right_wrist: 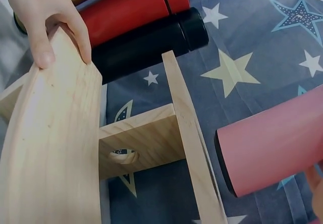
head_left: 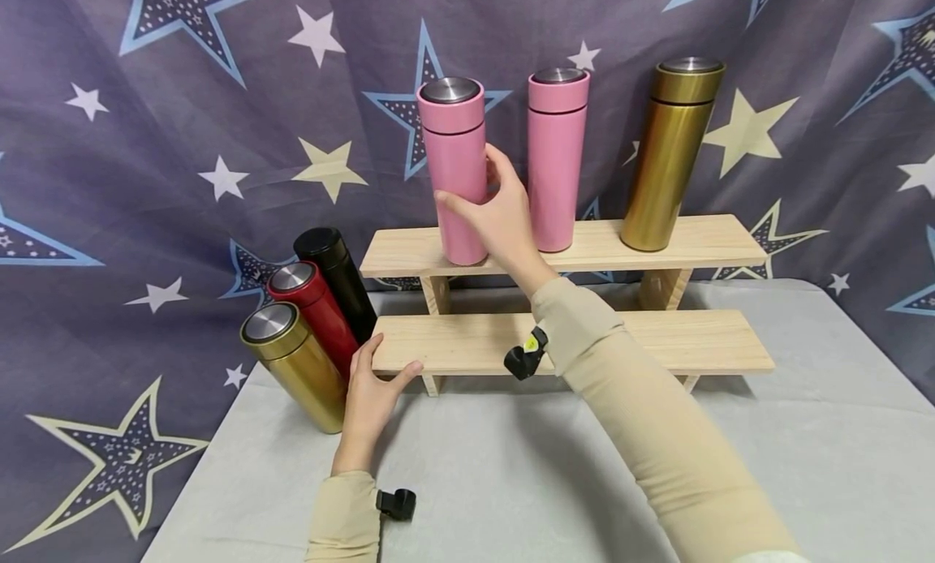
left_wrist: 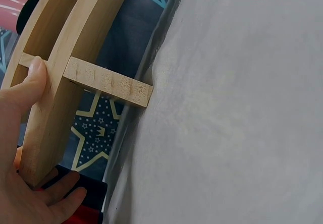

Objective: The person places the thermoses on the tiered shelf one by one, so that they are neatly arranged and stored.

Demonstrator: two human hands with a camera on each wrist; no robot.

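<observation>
My right hand grips a pink thermos bottle with a steel-topped lid, thumb and fingers round its lower half. The bottle is upright at the left part of the upper tier of a two-tier wooden shelf. In the right wrist view, the dark base of this pink bottle shows close to the upper board's edge. My left hand holds the left end of the lower tier, thumb on the front edge and fingers at the end. A second pink bottle and a gold bottle stand on the upper tier.
Left of the shelf, a black bottle, a red bottle and a gold bottle stand in a row on the grey-covered table, right beside my left hand. A star-patterned curtain hangs behind.
</observation>
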